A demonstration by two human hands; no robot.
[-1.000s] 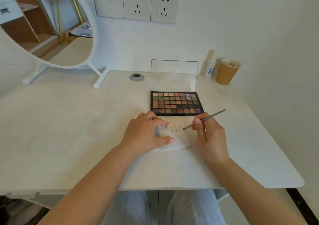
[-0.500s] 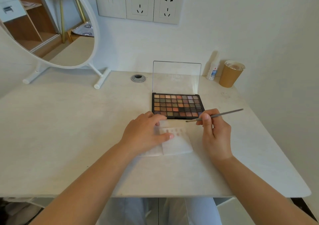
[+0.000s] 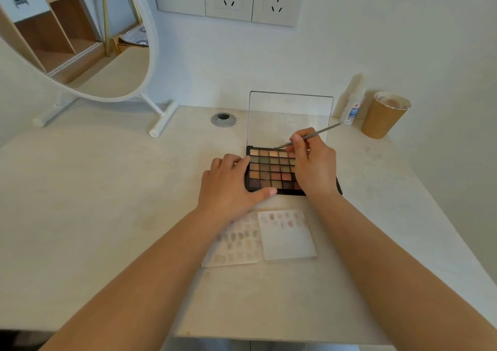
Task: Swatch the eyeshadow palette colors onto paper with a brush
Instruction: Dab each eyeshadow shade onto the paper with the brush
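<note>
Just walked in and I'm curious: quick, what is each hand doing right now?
Left hand: fingers fairly straight, resting against the eyeshadow palette's left edge.
Right hand: pinching the brush, tip at the palette's top row.

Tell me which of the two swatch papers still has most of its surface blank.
The right paper: it carries swatches only along its far edge, the rest is bare. The left paper, partly under the left forearm, is covered in rows of swatches.
</note>
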